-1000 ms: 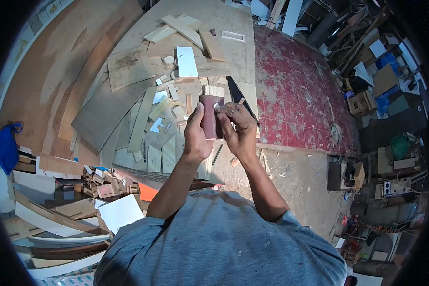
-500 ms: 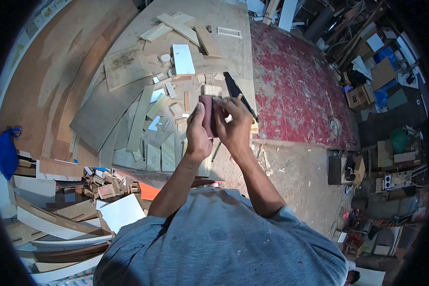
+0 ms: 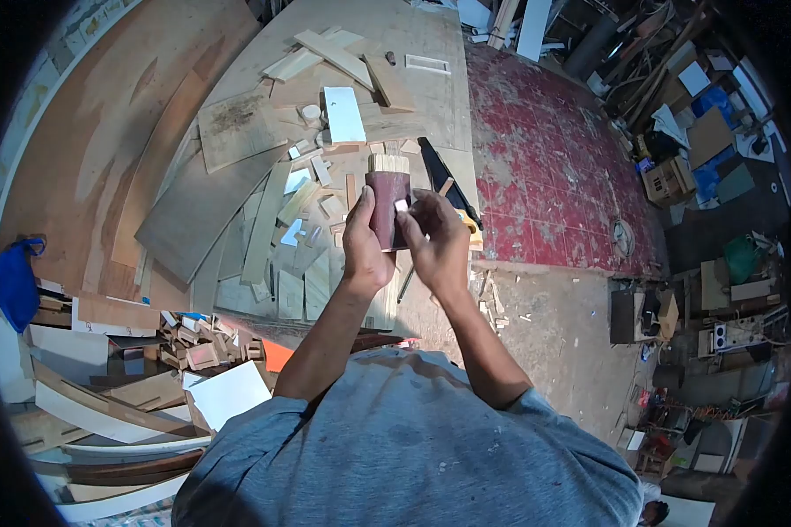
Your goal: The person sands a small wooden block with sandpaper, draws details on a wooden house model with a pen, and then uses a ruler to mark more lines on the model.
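My left hand (image 3: 366,250) is wrapped around a wooden block (image 3: 388,163) with reddish-brown sandpaper (image 3: 385,204) around it. The block stands lengthwise before me, its bare wood end sticking out at the far side. Between the thumb and fingers of my right hand (image 3: 438,241) is a small pale piece (image 3: 402,206), at the right edge of the sandpaper. Just beyond that hand lies a black handsaw (image 3: 438,171) with a yellow part near its handle end.
The worktable (image 3: 413,114) carries scattered wood offcuts, a white board (image 3: 344,115) and a round pale piece (image 3: 310,113). A large plywood sheet (image 3: 88,149) is at left. Scrap wood (image 3: 202,351) lies below the table. Red worn flooring (image 3: 554,167) extends to the right.
The sandpaper-covered block has turned so its broad face shows. My right hand has shifted slightly right and down, and the small pale piece in its fingers now shows.
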`<state>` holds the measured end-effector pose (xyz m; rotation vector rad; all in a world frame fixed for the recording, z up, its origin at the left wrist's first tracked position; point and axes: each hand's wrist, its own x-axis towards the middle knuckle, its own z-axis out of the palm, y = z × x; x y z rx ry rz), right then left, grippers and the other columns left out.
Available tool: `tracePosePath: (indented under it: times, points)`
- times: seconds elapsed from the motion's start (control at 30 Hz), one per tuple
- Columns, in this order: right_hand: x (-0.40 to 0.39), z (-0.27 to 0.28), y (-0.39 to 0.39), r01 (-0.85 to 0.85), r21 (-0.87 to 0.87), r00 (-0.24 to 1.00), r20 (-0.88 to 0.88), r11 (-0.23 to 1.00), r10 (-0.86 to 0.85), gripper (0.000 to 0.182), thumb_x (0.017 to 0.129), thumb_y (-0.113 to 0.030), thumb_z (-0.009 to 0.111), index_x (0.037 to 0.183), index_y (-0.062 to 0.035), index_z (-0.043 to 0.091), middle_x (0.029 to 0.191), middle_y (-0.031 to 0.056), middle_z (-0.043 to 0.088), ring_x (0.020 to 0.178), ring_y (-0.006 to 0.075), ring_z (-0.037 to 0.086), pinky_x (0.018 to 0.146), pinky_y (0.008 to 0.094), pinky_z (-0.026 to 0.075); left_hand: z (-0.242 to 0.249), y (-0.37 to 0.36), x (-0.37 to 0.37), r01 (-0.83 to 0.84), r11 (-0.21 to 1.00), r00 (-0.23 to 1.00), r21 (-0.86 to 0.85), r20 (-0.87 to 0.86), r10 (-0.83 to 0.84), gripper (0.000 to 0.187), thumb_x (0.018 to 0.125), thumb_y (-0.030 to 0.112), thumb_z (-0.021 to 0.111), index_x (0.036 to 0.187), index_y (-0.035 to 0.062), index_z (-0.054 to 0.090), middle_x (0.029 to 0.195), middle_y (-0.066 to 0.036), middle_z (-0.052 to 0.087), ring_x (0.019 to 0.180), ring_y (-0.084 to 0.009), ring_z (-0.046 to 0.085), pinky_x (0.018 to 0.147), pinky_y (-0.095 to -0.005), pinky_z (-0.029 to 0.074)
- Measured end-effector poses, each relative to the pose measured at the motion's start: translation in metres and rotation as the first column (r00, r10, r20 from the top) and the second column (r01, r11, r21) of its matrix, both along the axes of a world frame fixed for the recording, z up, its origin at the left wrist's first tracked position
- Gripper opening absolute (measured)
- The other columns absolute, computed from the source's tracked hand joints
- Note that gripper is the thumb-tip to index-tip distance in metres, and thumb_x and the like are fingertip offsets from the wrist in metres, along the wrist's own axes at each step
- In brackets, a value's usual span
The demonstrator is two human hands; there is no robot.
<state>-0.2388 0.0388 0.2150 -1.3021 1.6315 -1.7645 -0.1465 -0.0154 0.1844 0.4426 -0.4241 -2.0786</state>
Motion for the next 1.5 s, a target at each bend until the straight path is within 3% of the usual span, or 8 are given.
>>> tracePosePath:
  times: [0.3, 0.37, 0.57, 0.63, 0.77, 0.97, 1.1, 1.5]
  points:
    - [0.009, 0.002, -0.003, 0.023, 0.094, 0.996, 0.086, 0.995, -0.031, 0.013, 0.089, -0.007, 0.071, 0.095, 0.0043, 0.068, 0.079, 0.0098, 0.069, 0.068, 0.0119, 0.064, 0.063, 0.0276, 0.051, 0.014, 0.000, -0.003, -0.164, 0.981, 0.980, -0.104, 0.095, 0.173, 0.043, 0.105, 0.040, 0.045, 0.120, 0.0024, 0.059, 0.104, -0.009, 0.065, 0.094, -0.0186, 0.063, 0.087, -0.0348, 0.051]
    - [0.014, 0.004, -0.003, 0.098, 0.098, 0.995, -0.002, 0.990, -0.098, 0.013, 0.089, -0.007, 0.069, 0.093, 0.0047, 0.068, 0.072, 0.0098, 0.069, 0.065, 0.0120, 0.064, 0.062, 0.0283, 0.052, 0.008, -0.004, -0.006, -0.241, 0.914, 0.908, -0.326, 0.258, 0.331, 0.044, 0.105, 0.041, 0.046, 0.119, 0.0011, 0.060, 0.102, -0.007, 0.064, 0.091, -0.0159, 0.061, 0.084, -0.0321, 0.051]
    - [0.014, 0.009, -0.010, 0.080, 0.090, 0.989, -0.131, 0.993, -0.068, 0.016, 0.093, -0.008, 0.067, 0.094, 0.0073, 0.065, 0.077, 0.0067, 0.069, 0.071, 0.0079, 0.063, 0.063, 0.0247, 0.052, 0.013, -0.006, -0.008, -0.249, 0.897, 0.903, -0.366, 0.247, 0.352, 0.044, 0.106, 0.038, 0.043, 0.117, -0.0015, 0.060, 0.104, -0.008, 0.064, 0.098, -0.0148, 0.059, 0.087, -0.0302, 0.049]
    - [0.015, 0.004, -0.005, 0.088, 0.102, 0.990, -0.120, 0.991, -0.075, 0.016, 0.093, -0.009, 0.067, 0.093, 0.0076, 0.065, 0.076, 0.0069, 0.068, 0.071, 0.0073, 0.061, 0.062, 0.0253, 0.052, 0.017, -0.004, -0.016, -0.340, 0.837, 0.795, -0.429, 0.345, 0.500, 0.045, 0.107, 0.037, 0.042, 0.119, -0.0026, 0.059, 0.106, -0.010, 0.064, 0.099, -0.0162, 0.060, 0.088, -0.0312, 0.048]
    - [-0.008, 0.023, -0.032, 0.005, 0.045, 0.997, -0.071, 0.999, -0.002, 0.012, 0.097, -0.009, 0.063, 0.099, 0.0036, 0.064, 0.078, 0.0024, 0.064, 0.070, 0.0055, 0.055, 0.063, 0.0220, 0.046, 0.019, -0.004, -0.012, -0.236, 0.893, 0.886, -0.384, 0.292, 0.360, 0.046, 0.104, 0.039, 0.048, 0.124, -0.0023, 0.059, 0.113, -0.011, 0.063, 0.103, -0.0188, 0.061, 0.093, -0.0330, 0.048]
    - [-0.033, 0.016, -0.022, -0.168, 0.072, 0.986, 0.031, 0.983, 0.166, 0.009, 0.099, -0.006, 0.058, 0.106, -0.0005, 0.056, 0.074, 0.0029, 0.058, 0.063, 0.0052, 0.050, 0.057, 0.0223, 0.043, 0.018, -0.015, -0.005, -0.196, 0.931, 0.929, -0.307, 0.245, 0.276, 0.042, 0.104, 0.039, 0.049, 0.117, 0.0005, 0.061, 0.103, -0.008, 0.066, 0.090, -0.0157, 0.063, 0.080, -0.0303, 0.050]
    - [-0.028, 0.022, -0.019, -0.224, 0.000, 0.971, 0.083, 0.975, 0.223, 0.014, 0.096, -0.006, 0.065, 0.105, 0.0018, 0.058, 0.079, 0.0014, 0.061, 0.070, 0.0053, 0.056, 0.060, 0.0200, 0.045, 0.024, -0.008, -0.009, -0.213, 0.912, 0.921, -0.350, 0.240, 0.307, 0.043, 0.104, 0.038, 0.048, 0.118, -0.0002, 0.061, 0.104, -0.009, 0.066, 0.092, -0.0164, 0.064, 0.083, -0.0308, 0.051]
    - [-0.006, 0.010, -0.018, -0.028, -0.057, 0.992, 0.120, 0.998, 0.035, 0.011, 0.092, -0.004, 0.068, 0.093, 0.0032, 0.061, 0.080, 0.0042, 0.068, 0.067, 0.0055, 0.062, 0.059, 0.0225, 0.049, 0.023, -0.009, -0.015, -0.286, 0.833, 0.886, -0.474, 0.199, 0.418, 0.040, 0.106, 0.033, 0.043, 0.116, -0.0011, 0.061, 0.104, -0.008, 0.065, 0.094, -0.0154, 0.061, 0.087, -0.0307, 0.049]
